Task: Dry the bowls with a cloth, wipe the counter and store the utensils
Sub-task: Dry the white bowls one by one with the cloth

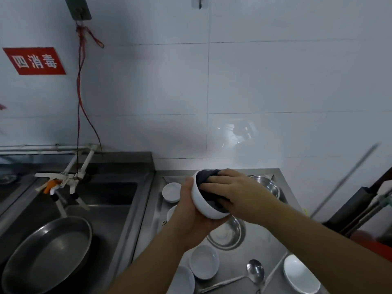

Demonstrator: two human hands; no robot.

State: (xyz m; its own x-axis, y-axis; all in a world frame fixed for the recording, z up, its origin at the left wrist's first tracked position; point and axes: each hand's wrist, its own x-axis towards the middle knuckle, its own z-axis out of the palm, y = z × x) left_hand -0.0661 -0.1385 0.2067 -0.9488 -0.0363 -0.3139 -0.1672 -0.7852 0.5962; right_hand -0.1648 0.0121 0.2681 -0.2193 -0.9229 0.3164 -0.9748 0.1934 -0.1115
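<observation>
My left hand [191, 211] cups a white bowl [204, 203] from below and tilts it toward the right, above the steel counter [261, 240]. My right hand [233, 189] presses a dark grey cloth [209, 183] into the bowl's inside. More white bowls lie on the counter: one at the back left [171, 192], one near the front [204, 262], one at the front right [300, 276]. A steel ladle [254, 271] lies at the front.
Two steel bowls sit on the counter, one at the back right [266, 185] and one under my hands [228, 234]. A sink [110, 194] on the left holds a large steel pan [46, 255] under a faucet [63, 179]. Dark items stand at the right edge [360, 209].
</observation>
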